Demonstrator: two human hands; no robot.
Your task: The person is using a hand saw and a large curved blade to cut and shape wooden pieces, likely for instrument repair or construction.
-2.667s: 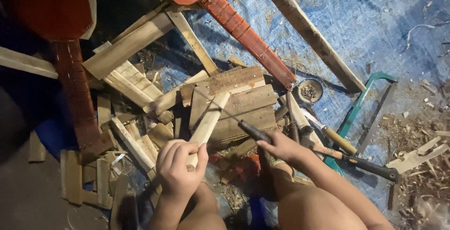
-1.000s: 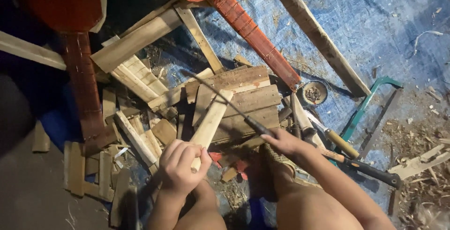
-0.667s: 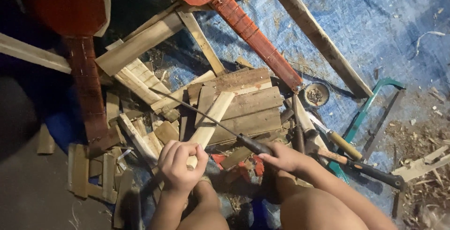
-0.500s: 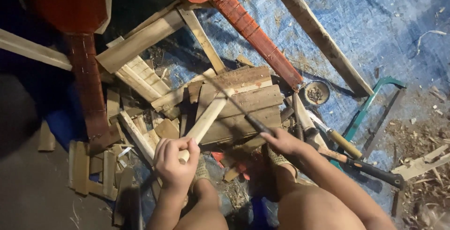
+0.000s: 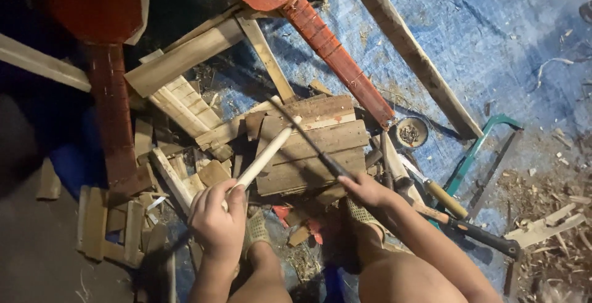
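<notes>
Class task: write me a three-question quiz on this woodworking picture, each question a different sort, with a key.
1. True or false: the left hand grips a pale wooden stick.
2. Multiple choice: the right hand holds a) a hammer b) a thin dark-handled file c) a paintbrush.
3. Fill in: the green-framed saw lies on a ____ tarp.

Key: 1 true; 2 b; 3 blue.
</notes>
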